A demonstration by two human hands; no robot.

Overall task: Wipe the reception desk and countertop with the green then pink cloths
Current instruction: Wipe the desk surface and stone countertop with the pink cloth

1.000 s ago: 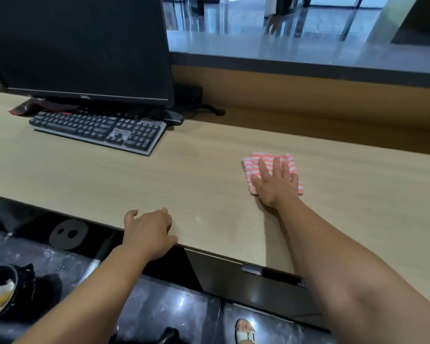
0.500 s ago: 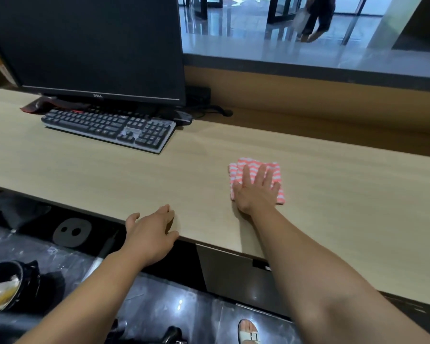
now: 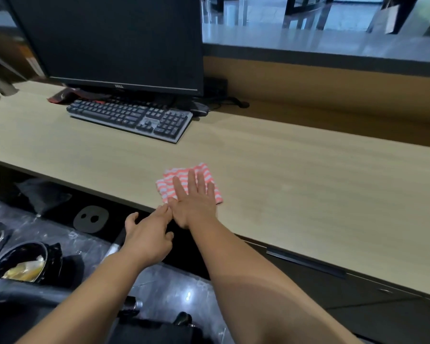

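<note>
Presses the right hand flat, with straight, spread fingers, on a folded pink-and-white striped cloth. Has that cloth lying on the long pale wood-grain desk, near its front edge. Holds the left hand at 7 o'clock of the cloth, with fingers loosely extended and nothing in them, fingertips at the desk edge just beside the right thumb. Shows, at 11 o'clock of the cloth and well apart, a black-and-grey keyboard in front of a dark black-framed monitor.

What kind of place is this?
Probably a lobby reception: a monitor and keyboard sit on a long wooden desk behind a raised counter, with shiny floor beyond.
</note>
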